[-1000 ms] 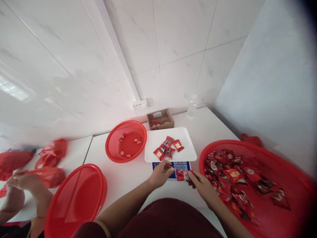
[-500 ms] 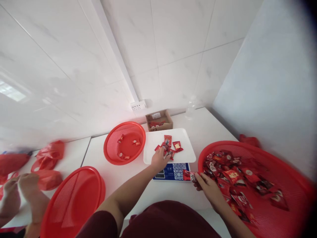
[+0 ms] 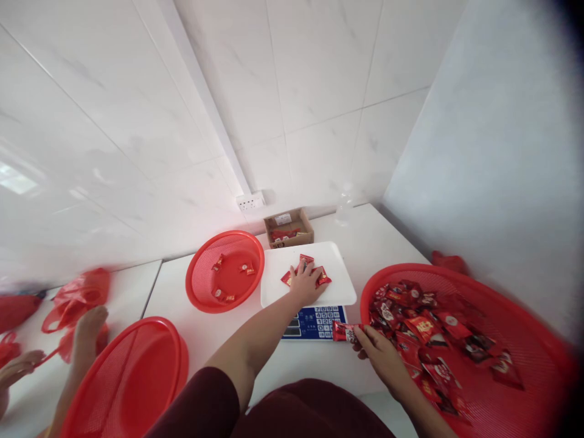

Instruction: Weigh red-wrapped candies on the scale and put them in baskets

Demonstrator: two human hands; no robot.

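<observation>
Head view: several packets (image 3: 323, 277) laid on white tray (image 3: 336, 267) of scale (image 3: 326, 319); count obscured by left hand (image 3: 306, 282), fingers spread over them, grip beneath not determinable. Red packet (image 3: 341, 332) pinched in right hand (image 3: 376, 351), held off tray. Many more packets (image 3: 422, 326) left in large basket (image 3: 420, 268). Scale panel partly covered by left forearm (image 3: 255, 331). Small basket (image 3: 201, 269), cardboard box (image 3: 291, 242) noted near tray.

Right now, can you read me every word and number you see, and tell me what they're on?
"7 8 9": top number row on the blue scale
"4 5 6": the row below, same scale
"1 2 3": the row under that
"0": below those
Too small or blurred: the scale's other print, the label and letters on the cardboard box, and the writing on the sweets.
</observation>
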